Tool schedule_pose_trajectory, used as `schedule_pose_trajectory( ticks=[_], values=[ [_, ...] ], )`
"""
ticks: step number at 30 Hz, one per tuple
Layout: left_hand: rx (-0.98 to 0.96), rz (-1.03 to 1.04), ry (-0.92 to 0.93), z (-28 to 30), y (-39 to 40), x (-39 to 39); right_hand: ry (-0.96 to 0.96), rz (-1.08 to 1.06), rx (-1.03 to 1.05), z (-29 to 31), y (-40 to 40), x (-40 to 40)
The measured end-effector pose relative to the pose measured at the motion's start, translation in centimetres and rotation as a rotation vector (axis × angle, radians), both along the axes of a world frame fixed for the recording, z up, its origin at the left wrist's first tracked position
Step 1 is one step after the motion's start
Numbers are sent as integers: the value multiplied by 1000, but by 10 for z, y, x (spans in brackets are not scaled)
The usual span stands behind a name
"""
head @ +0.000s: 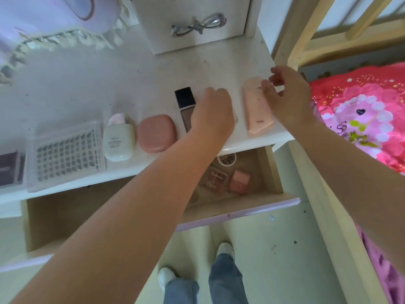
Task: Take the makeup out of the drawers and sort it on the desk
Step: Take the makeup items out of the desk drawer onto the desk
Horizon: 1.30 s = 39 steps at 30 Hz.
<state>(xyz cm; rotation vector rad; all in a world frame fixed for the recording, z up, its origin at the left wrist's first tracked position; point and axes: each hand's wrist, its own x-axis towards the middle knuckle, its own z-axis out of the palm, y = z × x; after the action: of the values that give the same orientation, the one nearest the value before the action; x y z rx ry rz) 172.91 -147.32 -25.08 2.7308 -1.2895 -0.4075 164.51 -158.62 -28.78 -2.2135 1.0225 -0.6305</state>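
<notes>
Desk (92,91) comes first, white and wide in front of me, with a small white cabinet (192,20) at its far edge. Below its near edge two drawers hang open: the left drawer (65,218) and the right drawer (269,172), where a round white jar (226,160), a brown palette (215,179) and a small pink compact (240,181) lie. Along the desk's near edge runs my row, left to right: a dark box (9,172), a clear tray (65,154) of small dark pieces, a cream bottle (118,139), a pink case (156,132), a tall bottle (186,106) with a black cap, then a peach tube (256,108) far right. My left hand (213,113) is over the gap beside the tall bottle, fingers curled down; what's under them, I can't tell. My right hand (287,93) hovers just over the peach tube's far end, fingers loose, gripping nothing.
</notes>
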Motion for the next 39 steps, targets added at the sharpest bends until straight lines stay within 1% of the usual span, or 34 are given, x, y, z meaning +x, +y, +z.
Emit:
schedule_pose_trajectory(
  ticks=[1, 3, 4, 5, 6, 7, 8, 9, 10, 11, 12, 14, 16, 17, 18, 20, 21, 22, 23, 25, 26, 27, 29, 30, 31, 33, 35, 36, 39],
  values=[
    [-47, 12, 5, -1, 9, -5, -71, 22, -59, 3, 13, -10],
    [-197, -120, -93, -11, 35, -17, -118, 136, -124, 6, 41, -35],
    [-265, -217, -110, -18, 49, -23, -78, 224, -139, 5, 54, -45],
    [-307, -310, -117, -27, 63, -28, 28, 329, -105, -1, 63, -53],
    [-290, -399, -136, -37, 76, -32, 187, 432, -26, -6, 71, -56],
    [-207, -460, -130, -48, 87, -35, 419, 539, 60, -15, 76, -57],
    [-41, -473, -61, -58, 96, -39, 658, 631, 100, -27, 79, -56],
    [148, -449, 14, -68, 102, -41, 849, 664, 126, -38, 81, -53],
    [282, -395, 81, -80, 106, -40, 977, 654, 132, -46, 84, -49],
    [340, -321, 135, -90, 105, -37, 1050, 628, 122, -52, 87, -44],
    [376, -291, 157, -94, 102, -34, 1085, 594, 111, -61, 89, -40],
    [411, -314, 160, -105, 95, -33, 1148, 565, 72, -77, 93, -34],
    [239, -364, 28, -122, 89, -35, 1213, 552, 25, -87, 96, -30],
    [227, -375, -2, -127, 87, -36, 1223, 561, -9, -90, 97, -29],
    [193, -405, -41, -136, 87, -35, 1217, 579, -46, -92, 98, -28],
    [61, -445, -90, -154, 88, -33, 1208, 617, -98, -91, 100, -28],
    [43, -454, -116, -151, 88, -33, 1204, 623, -112, -90, 99, -30],
    [65, -481, -153, -140, 88, -31, 1210, 618, -124, -90, 98, -30],
    [102, -507, -132, -138, 91, -27, 1209, 605, -128, -89, 96, -32],
    [303, -490, 41, -129, 96, -25, 1190, 591, -91, -82, 96, -34],
    [359, -449, 96, -129, 100, -25, 1164, 603, -67, -78, 96, -35],
    [397, -390, 141, -123, 103, -24, 1128, 628, -49, -71, 97, -37],
    [358, -293, 192, -100, 108, -25, 1008, 686, -4, -57, 98, -43],
    [298, -276, 195, -92, 112, -26, 936, 701, 33, -47, 98, -48],
    [183, -289, 157, -83, 117, -28, 866, 714, 72, -38, 97, -53],
    [13, -332, 116, -62, 126, -32, 737, 741, 99, -16, 92, -65],
    [-130, -350, 82, -44, 132, -28, 622, 768, 26, 6, 82, -71],
    [-160, -347, 64, -35, 131, -23, 568, 782, -40, 15, 74, -71],
    [-235, -296, 16, -4, 112, -4, 393, 683, -188, 32, 45, -58]
  ],
)
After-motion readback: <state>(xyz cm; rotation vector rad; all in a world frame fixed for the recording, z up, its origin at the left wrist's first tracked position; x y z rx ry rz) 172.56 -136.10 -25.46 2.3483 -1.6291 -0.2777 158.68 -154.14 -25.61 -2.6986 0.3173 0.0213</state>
